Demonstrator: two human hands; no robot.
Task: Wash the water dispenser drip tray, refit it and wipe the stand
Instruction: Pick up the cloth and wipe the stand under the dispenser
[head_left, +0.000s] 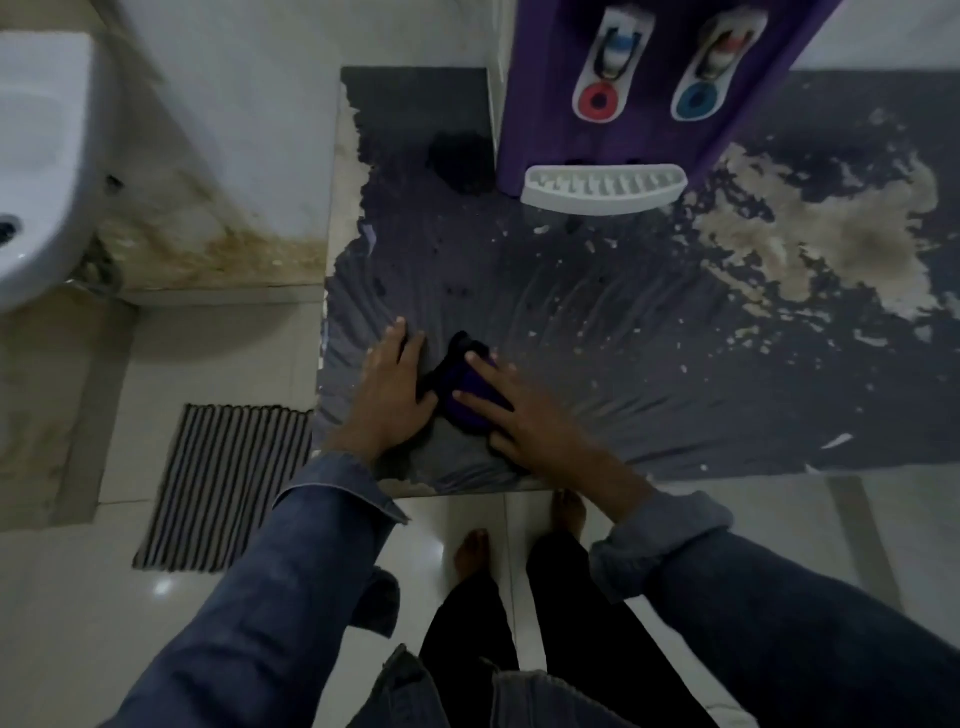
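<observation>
My right hand (524, 415) presses flat, fingers spread, on the dark cloth (467, 389); my left hand (389, 384) lies open beside it, gripping nothing. The cloth looks soft, best bunched from above. Beyond, the drip tray (602, 189) sits refitted on the stand (623, 322).

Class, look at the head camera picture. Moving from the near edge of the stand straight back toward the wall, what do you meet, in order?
The two hands, left hand and right hand, pressing a dark cloth → wet dark stand top → white drip tray → purple dispenser with its taps.
</observation>
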